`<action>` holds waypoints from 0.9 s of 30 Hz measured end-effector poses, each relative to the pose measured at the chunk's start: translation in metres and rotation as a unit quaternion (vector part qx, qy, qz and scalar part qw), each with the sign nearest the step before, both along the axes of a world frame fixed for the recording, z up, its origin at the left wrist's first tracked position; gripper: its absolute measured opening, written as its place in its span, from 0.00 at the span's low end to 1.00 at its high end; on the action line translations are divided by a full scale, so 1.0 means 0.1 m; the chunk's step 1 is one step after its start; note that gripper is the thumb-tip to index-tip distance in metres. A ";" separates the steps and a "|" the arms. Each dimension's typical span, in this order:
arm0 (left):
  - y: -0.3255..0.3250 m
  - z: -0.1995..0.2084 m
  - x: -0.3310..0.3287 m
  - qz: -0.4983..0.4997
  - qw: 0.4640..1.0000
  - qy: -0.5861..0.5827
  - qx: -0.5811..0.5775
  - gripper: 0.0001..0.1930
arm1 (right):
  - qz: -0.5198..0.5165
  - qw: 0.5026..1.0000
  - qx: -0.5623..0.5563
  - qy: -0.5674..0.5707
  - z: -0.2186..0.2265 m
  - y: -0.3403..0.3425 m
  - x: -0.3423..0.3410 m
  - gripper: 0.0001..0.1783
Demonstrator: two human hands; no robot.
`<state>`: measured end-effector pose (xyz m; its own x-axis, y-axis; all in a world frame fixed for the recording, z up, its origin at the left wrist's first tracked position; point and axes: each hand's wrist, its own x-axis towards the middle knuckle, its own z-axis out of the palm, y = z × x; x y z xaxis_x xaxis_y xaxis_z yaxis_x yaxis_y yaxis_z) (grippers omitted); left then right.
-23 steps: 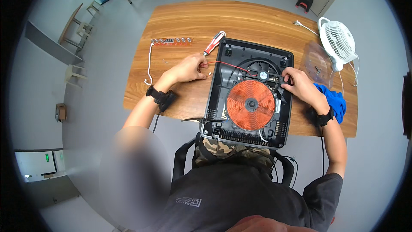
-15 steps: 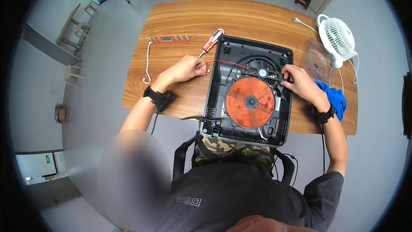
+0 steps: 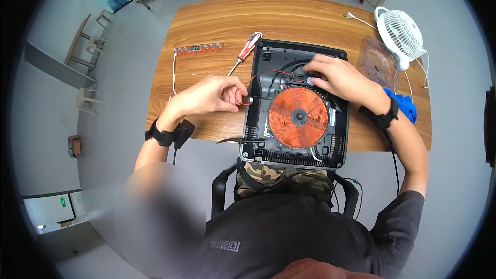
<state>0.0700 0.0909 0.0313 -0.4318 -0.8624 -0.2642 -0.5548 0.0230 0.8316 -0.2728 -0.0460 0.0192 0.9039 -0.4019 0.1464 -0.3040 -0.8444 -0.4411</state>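
An opened induction cooker base in black plastic lies tilted over the table's near edge, its front part above my lap. Inside it are a round copper coil and, behind that, a black cooling fan. A thin red wire runs from the fan to my left hand, whose fingers are curled closed around it beside the base's left wall. Its small white plug sticks out next to those fingers. My right hand reaches over the fan, thumb and forefinger apart near its hub, fingertips slightly blurred.
A red-and-white screwdriver lies behind my left hand, near an orange circuit board strip with a white cable. At right are a small white fan, a clear plastic tray with small parts and a blue cloth.
My right hand has moved left from the base's right edge to over the fan's hub. My left hand has come slightly nearer, and the wire's plug now shows beside its fingers.
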 end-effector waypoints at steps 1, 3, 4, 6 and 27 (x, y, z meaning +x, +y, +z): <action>0.02 -0.01 -0.02 -0.013 1.000 -0.021 -0.010 0.16 | 0.022 1.000 -0.006 -0.006 -0.04 0.00 0.10 0.16; 0.07 -0.06 -0.06 -0.004 1.000 -0.027 -0.011 0.12 | 0.044 0.999 -0.008 0.003 -0.09 -0.01 0.31 0.19; 0.06 -0.08 -0.07 -0.009 0.999 -0.034 -0.013 0.11 | 0.050 0.999 -0.014 0.010 -0.13 -0.02 0.39 0.19; 0.08 -0.06 -0.11 -0.011 0.999 -0.039 -0.031 0.07 | 0.060 0.997 -0.004 0.044 -0.14 -0.01 0.54 0.20; 0.22 -0.27 -0.27 -0.003 0.999 -0.032 -0.036 0.09 | 0.146 0.980 -0.111 0.071 -0.46 0.05 0.86 0.06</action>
<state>0.0432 0.1125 0.0039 -0.4213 -0.8774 -0.2295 -0.6068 0.0847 0.7903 -0.1869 -0.0414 -0.0271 0.9934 -0.0952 0.0645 -0.0800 -0.9750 -0.2074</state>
